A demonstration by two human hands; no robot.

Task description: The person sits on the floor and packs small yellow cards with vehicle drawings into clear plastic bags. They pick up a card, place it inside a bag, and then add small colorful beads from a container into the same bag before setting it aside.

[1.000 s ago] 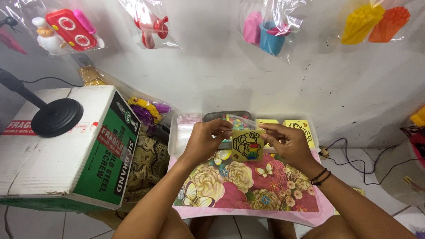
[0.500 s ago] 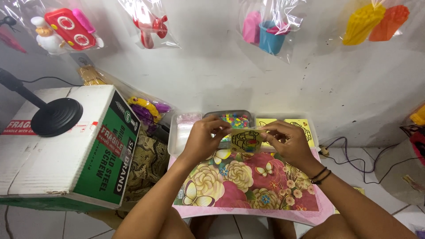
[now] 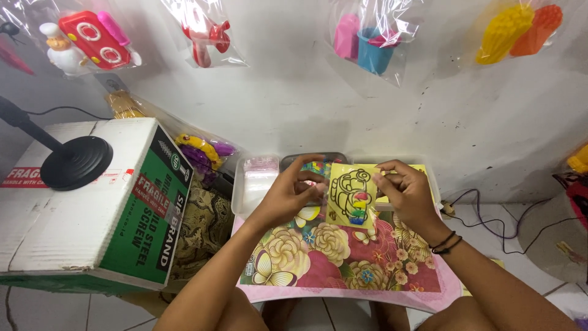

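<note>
While the white wall (image 3: 294, 110) is filling the background with clear bags of plastic toys (image 3: 86, 40) hanging across it, the large cardboard box (image 3: 79, 208) is sitting to the person's left with a black round stand base (image 3: 76, 162) resting on its top. In front of the person a flowered board (image 3: 343, 257) is serving as the bench, and beyond it shallow clear trays (image 3: 254, 184) are lying side by side against the wall.

Smallest of all is the yellow card (image 3: 350, 196) with a car outline, partly coloured — it is being held upright just above the far edge of the bench, between both hands. The left hand (image 3: 288, 193) is pinching the card's left edge with curled fingers, while the right hand (image 3: 407, 190) is closing thumb and fingertips on its right edge; neither hand is spread wide.

The card is looking thin and very light, probably stiff enough to stand when gripped yet easy to bend or crease. Gripping it at the edges, as both hands are doing, is likely the safest hold, since it is keeping fingers off the coloured face, which may smear or shed.
</note>
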